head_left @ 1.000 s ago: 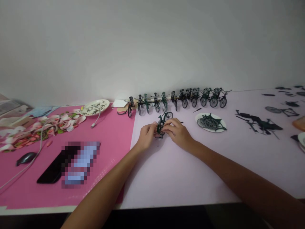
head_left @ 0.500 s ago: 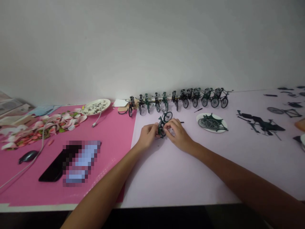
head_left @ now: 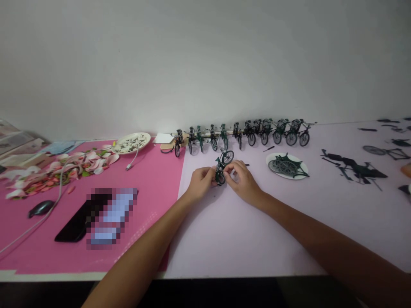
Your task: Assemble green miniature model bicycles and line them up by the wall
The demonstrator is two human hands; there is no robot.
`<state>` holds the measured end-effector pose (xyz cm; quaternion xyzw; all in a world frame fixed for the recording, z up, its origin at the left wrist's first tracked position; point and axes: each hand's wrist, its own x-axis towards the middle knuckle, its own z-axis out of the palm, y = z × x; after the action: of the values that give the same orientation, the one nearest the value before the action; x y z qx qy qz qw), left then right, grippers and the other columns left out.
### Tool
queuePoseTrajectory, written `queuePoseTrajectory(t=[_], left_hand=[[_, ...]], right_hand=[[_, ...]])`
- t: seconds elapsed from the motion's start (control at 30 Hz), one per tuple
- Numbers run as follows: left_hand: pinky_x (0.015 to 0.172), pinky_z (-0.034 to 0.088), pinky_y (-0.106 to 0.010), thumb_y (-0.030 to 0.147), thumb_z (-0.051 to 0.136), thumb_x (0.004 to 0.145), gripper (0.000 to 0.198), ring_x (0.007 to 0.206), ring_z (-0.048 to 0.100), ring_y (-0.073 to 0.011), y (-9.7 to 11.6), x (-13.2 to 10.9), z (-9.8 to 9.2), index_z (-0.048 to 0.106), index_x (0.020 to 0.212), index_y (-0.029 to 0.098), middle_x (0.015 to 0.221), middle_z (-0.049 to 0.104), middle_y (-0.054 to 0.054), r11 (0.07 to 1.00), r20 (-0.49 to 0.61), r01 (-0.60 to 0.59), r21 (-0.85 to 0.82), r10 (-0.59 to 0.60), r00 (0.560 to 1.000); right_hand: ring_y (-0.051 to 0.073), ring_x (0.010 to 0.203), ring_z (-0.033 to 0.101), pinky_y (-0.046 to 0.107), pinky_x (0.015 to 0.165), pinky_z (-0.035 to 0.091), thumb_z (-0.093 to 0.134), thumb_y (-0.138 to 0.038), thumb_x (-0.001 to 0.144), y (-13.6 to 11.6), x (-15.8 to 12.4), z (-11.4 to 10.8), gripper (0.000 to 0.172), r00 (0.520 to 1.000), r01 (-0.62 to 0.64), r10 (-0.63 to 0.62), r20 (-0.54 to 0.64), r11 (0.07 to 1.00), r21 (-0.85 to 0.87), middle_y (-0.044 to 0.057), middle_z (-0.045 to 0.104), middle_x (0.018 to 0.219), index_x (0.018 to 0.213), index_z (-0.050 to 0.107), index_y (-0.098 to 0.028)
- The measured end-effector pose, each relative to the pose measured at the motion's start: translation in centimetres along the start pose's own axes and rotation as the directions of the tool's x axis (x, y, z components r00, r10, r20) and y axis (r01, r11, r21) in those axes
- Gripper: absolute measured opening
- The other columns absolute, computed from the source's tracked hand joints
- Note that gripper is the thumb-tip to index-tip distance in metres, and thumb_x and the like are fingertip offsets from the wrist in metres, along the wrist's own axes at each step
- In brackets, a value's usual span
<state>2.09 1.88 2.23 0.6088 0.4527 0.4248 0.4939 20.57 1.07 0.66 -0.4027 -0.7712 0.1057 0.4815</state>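
A small dark green model bicycle (head_left: 224,162) stands on the pale lilac table mat, held from both sides. My left hand (head_left: 201,182) pinches its rear end from the left with curled fingers. My right hand (head_left: 243,182) grips it from the right, fingertips closed near the frame. The front wheel points away from me toward the wall. Part of the rear wheel is hidden by my fingers.
Several finished model bicycles (head_left: 244,131) line the wall. A white plate (head_left: 300,176) holds wheels and frames; loose dark parts (head_left: 356,169) lie at right. On the pink mat (head_left: 150,184) are a phone (head_left: 75,222), mouse (head_left: 41,208), cable, petals and a dish (head_left: 131,143).
Both hands stay on the model bicycle and have shifted their fingers slightly. The view has drifted a little, so everything sits slightly right and lower.
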Motion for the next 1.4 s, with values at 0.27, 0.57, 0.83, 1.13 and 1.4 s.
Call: queuePoseTrajectory(t=[0.27,0.57,0.83,1.13,1.4], left_hand=[[0.069,0.056,-0.034,0.063,0.058,0.087,0.051,0.068,0.061,-0.0187,-0.14,0.04,0.01,0.061,0.071,0.015,0.069,0.062,-0.005,1.000,0.008,-0.013,0.003,0.013,1.000],[0.067,0.054,-0.031,0.061,0.058,0.088,0.049,0.065,0.061,-0.0172,-0.02,0.01,0.12,0.062,0.070,0.015,0.068,0.063,-0.004,1.000,0.021,-0.017,0.005,0.017,1.000],[0.064,0.052,-0.028,0.064,0.060,0.089,0.053,0.068,0.062,-0.0177,0.30,-0.28,0.09,0.070,0.077,0.013,0.074,0.069,-0.007,0.996,0.021,-0.047,0.080,0.045,0.999],[0.064,0.048,-0.027,0.058,0.051,0.097,0.055,0.067,0.064,-0.0181,0.11,-0.23,-0.11,0.072,0.073,0.014,0.071,0.073,-0.007,0.949,-0.008,-0.120,0.292,0.128,0.992],[0.066,0.053,-0.030,0.062,0.054,0.093,0.055,0.070,0.068,-0.0212,0.52,-0.06,-0.39,0.072,0.074,0.014,0.079,0.076,-0.011,0.974,-0.054,-0.059,0.219,0.072,0.996]], right_hand=[[0.024,0.091,0.056,0.040,0.084,0.049,0.058,-0.019,0.096,0.19,-0.05,0.17,0.007,1.000,0.023,-0.023,-0.005,1.000,0.002,0.005,0.061,0.090,0.092,0.057,-0.024],[0.025,0.091,0.056,0.039,0.084,0.048,0.058,-0.016,0.094,0.22,-0.09,0.22,0.008,1.000,0.028,-0.028,-0.003,1.000,-0.006,0.005,0.061,0.089,0.091,0.056,-0.024],[0.025,0.090,0.056,0.039,0.082,0.048,0.059,-0.015,0.092,0.23,-0.01,0.17,0.011,0.999,0.045,-0.045,0.024,0.999,-0.008,0.005,0.061,0.087,0.087,0.056,-0.024],[0.025,0.091,0.062,0.040,0.081,0.054,0.065,-0.021,0.090,0.28,-0.23,0.20,0.007,1.000,-0.011,0.011,-0.024,1.000,0.000,0.006,0.068,0.089,0.097,0.064,-0.024],[0.023,0.085,0.067,0.035,0.067,0.058,0.066,-0.028,0.095,0.66,-0.22,0.23,0.009,0.998,-0.041,0.046,-0.048,0.995,0.087,0.007,0.074,0.092,0.094,0.074,-0.024]])
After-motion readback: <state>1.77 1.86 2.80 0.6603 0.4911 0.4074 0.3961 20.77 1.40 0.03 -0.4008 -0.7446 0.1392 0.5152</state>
